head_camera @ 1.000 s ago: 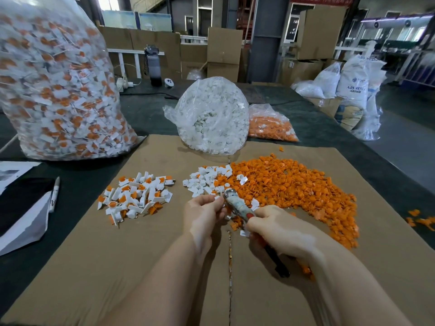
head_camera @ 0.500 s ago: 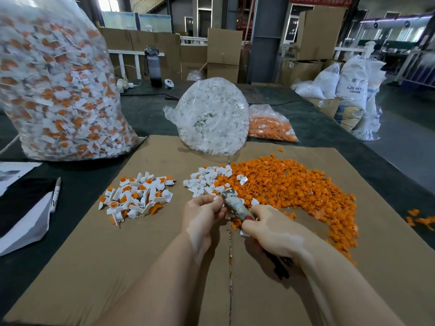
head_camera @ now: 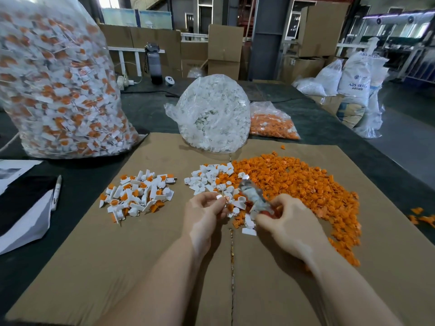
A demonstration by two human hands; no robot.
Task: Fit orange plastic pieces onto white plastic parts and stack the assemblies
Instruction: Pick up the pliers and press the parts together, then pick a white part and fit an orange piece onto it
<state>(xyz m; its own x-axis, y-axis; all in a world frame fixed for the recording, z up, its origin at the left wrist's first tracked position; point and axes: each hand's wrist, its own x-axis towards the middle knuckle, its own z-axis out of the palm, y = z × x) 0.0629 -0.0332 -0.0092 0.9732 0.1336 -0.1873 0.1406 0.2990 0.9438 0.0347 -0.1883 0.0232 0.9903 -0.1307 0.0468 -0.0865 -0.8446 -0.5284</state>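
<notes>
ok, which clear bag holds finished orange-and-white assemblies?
The big bag at far left: mixed orange and white. The middle bag is all white, the small right one all orange.

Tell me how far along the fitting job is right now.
Done: a small pile of assembled pieces left on the cardboard. In hand: the left hand pinches a white part; the right hand holds a blurred tool. Left: a few loose white parts and a far larger orange pile.

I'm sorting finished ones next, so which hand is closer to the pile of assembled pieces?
Left. The left hand sits just right of the assembled pile; the right hand is farther right, by the orange heap.
</notes>
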